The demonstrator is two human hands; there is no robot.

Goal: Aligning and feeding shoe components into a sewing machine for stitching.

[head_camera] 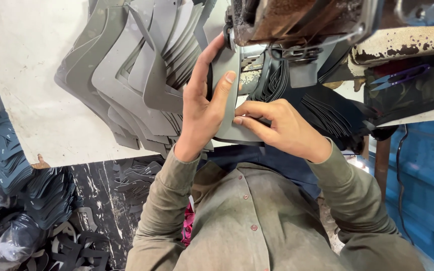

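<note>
Piece in hand: we hold a grey cut piece (229, 108) of stiff sheet material up against the worn sewing machine (297, 25), at the desk's near edge, its upper end tucked in under the machine head.
Left hand: our left hand (202, 108) is closed on the piece, thumb pressed flat on its face and fingers wrapped behind its left edge.
Right hand: our right hand (282, 125) pinches the lower right edge of the same piece, fingers curled and fingertips (238, 120) meeting just beside the left thumb.
Stack on the left: a fanned stack of grey cut pieces (126, 75) lies on the white desk (31, 75), touching the left wrist.
Stack on the right: darker cut pieces (327, 115) fan out behind the right hand, below the machine.
Floor: more dark pieces (41, 195) are heaped on the floor to the left of our lap.
Other: purple snips (403, 76) rest on the machine's right side.
Doing it well: we judge that the piece wants steady guiding from both hands, kept flat and fed evenly, with the edge held in line with the machine's working point.
Care: our fingertips sit close to the machine head, so we judge they should stay back on the piece's lower part.
Hidden: we cannot see the needle or the exact contact point.
</note>
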